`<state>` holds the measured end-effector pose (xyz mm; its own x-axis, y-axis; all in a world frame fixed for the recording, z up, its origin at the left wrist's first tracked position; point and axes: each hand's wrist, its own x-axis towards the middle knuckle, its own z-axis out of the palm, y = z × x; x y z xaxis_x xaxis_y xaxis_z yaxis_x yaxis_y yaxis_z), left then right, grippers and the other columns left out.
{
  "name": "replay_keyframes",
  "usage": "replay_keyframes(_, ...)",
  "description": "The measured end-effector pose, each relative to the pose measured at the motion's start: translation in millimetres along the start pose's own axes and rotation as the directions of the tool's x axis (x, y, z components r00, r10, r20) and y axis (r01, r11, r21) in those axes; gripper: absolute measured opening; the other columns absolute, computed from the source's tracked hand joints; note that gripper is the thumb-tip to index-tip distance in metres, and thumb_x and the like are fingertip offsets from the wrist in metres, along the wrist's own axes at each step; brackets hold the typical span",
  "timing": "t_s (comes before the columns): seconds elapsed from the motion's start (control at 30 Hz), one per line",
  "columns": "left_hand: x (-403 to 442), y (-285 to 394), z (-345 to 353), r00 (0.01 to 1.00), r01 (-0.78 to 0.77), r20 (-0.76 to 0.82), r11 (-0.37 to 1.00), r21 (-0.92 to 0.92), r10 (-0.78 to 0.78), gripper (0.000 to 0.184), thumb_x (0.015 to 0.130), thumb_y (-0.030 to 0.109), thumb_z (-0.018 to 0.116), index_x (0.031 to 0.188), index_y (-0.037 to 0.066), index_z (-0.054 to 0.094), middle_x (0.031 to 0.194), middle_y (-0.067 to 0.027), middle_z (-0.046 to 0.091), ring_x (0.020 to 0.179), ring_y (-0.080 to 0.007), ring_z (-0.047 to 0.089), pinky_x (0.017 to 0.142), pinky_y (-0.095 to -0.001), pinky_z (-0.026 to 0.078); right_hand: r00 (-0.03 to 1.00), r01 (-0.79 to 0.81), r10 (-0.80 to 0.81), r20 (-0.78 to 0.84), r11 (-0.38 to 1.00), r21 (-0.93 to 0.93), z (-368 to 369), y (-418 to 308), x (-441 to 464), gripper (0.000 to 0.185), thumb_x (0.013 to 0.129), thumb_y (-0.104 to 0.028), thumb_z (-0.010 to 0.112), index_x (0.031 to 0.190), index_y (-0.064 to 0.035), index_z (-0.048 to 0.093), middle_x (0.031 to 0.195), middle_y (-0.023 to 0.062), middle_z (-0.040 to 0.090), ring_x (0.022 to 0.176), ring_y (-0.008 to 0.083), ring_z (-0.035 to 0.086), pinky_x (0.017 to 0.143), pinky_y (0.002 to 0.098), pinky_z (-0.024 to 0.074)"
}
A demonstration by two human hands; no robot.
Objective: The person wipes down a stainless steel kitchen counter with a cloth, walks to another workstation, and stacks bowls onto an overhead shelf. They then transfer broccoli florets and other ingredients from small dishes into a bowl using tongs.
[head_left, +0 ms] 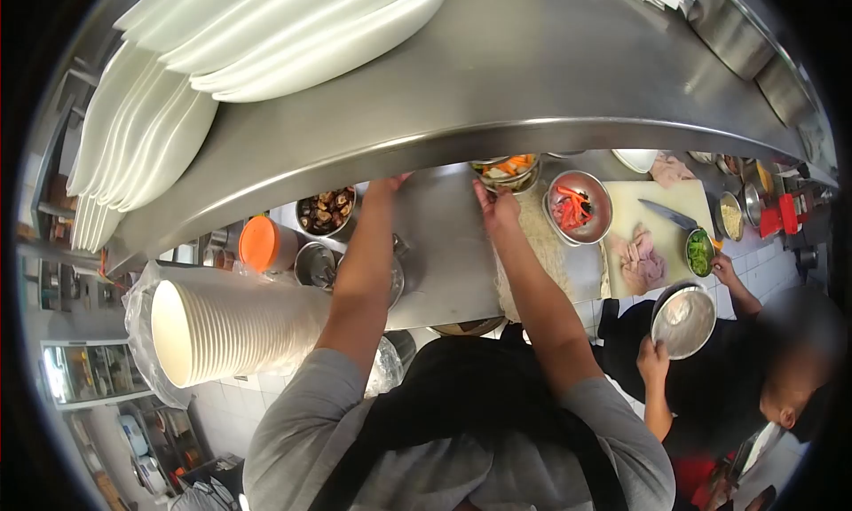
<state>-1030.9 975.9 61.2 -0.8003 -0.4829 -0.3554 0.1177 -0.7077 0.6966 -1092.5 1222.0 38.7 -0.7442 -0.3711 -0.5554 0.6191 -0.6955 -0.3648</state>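
My left hand [397, 181] reaches under the metal shelf's edge, which hides much of it. The fingertips that show are stretched out, and I see nothing in them. To its left is a bowl of dark brown mushroom pieces [325, 211]. My right hand [500, 206] is at the near left side of a metal bowl [516, 184] with orange and green cut vegetables, its fingers closed against the bowl. The shelf covers the bowl's far part. Just right stands a bowl of red pepper strips [575, 211].
Stacked white plates [311, 50] fill the shelf's left. A sleeve of paper cups [191, 334] juts out beside my left arm. A knife [667, 213] and raw meat [641, 261] lie on a cutting board [621, 200]. A co-worker at right holds a metal bowl [684, 323] and touches a bowl of greens [699, 254].
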Motion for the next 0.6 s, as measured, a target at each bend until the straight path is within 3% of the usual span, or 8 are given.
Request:
replay_keyframes(0.1,-20,-15,13,0.988,0.018,-0.156,0.989,0.145,0.005,0.034,0.095,0.017,0.034,0.124,0.0,0.041,0.119,-0.0217,0.052,0.1,-0.038,0.059,0.079,-0.0501,0.056,1.0,0.017,-0.017,-0.006,0.996,0.085,0,-13,20,0.029,0.094,-0.004,0.033,0.119,0.0092,0.039,0.109,0.0222,0.053,0.09,0.0358,0.061,0.076,0.0408,0.0596)
replay_keyframes(0.2,-35,-29,13,0.978,0.061,-0.205,0.996,0.058,-0.048,0.038,0.091,0.006,0.028,0.126,-0.005,0.034,0.121,-0.0257,0.048,0.102,-0.0409,0.056,0.082,-0.052,0.055,0.995,0.099,-0.1,0.0,0.988,0.118,1,-19,36,0.028,0.094,-0.006,0.033,0.117,0.0089,0.039,0.107,0.0228,0.054,0.09,0.0344,0.061,0.077,0.0398,0.0589)
replay_keyframes(0.37,-74,-54,23,0.981,0.034,-0.19,0.999,0.023,-0.03,0.039,0.089,0.003,0.028,0.125,-0.009,0.032,0.12,-0.0278,0.046,0.105,-0.0423,0.054,0.084,-0.0545,0.054,0.999,0.054,-0.054,0.0,0.998,0.032,-3,-25,32,0.024,0.094,-0.007,0.037,0.113,0.0076,0.041,0.103,0.0214,0.055,0.088,0.031,0.061,0.074,0.0389,0.0578)
replay_keyframes(0.47,-102,-71,31,0.976,0.01,-0.216,1.0,0.005,-0.009,0.038,0.088,-0.001,0.033,0.124,-0.011,0.03,0.12,-0.026,0.046,0.106,-0.0418,0.054,0.085,-0.0548,0.054,0.991,0.109,-0.071,0.111,0.913,-0.393,-24,-21,2,0.021,0.09,-0.011,0.051,0.107,0.001,0.047,0.101,0.0164,0.056,0.084,0.0287,0.06,0.072,0.0381,0.0537)
replay_keyframes(0.5,-112,-78,32,0.974,0.025,-0.223,1.0,-0.004,-0.025,0.038,0.088,-0.001,0.033,0.124,-0.011,0.03,0.12,-0.026,0.046,0.106,-0.0418,0.054,0.085,-0.0548,0.054,0.993,0.102,-0.069,0.095,0.91,-0.402,-42,-21,-10,0.021,0.09,-0.011,0.051,0.107,0.001,0.047,0.101,0.0164,0.056,0.084,0.0287,0.06,0.072,0.0381,0.0537)
replay_keyframes(0.53,-121,-85,33,0.976,0.007,-0.219,1.0,-0.026,-0.012,0.037,0.089,0.001,0.034,0.124,-0.01,0.031,0.119,-0.0249,0.046,0.104,-0.0407,0.055,0.082,-0.0537,0.055,0.914,0.385,-0.157,0.374,0.629,-0.676,-62,-22,-25,0.02,0.086,-0.009,0.055,0.104,-0.0015,0.05,0.102,0.0155,0.057,0.088,0.0305,0.059,0.074,0.0408,0.0517)
replay_keyframes(0.57,-129,-91,36,0.978,-0.014,-0.207,0.999,-0.048,0.003,0.036,0.09,0.003,0.035,0.123,-0.009,0.032,0.118,-0.0238,0.046,0.102,-0.0396,0.056,0.08,-0.0526,0.056,0.764,0.642,-0.106,0.636,0.221,-0.734,-82,-25,-40,0.02,0.082,-0.007,0.059,0.1,-0.004,0.053,0.102,0.0146,0.058,0.093,0.0323,0.058,0.077,0.0434,0.0497)
replay_keyframes(0.6,-134,-97,34,0.979,0.019,-0.203,0.998,-0.055,-0.03,0.037,0.09,0.002,0.035,0.125,-0.008,0.029,0.12,-0.024,0.045,0.103,-0.0397,0.055,0.083,-0.0541,0.054,0.686,0.72,-0.073,0.724,-0.075,-0.69,-85,-31,-74,0.024,0.077,-0.007,0.062,0.1,-0.0057,0.055,0.107,0.0153,0.056,0.101,0.0342,0.054,0.082,0.0464,0.0459)
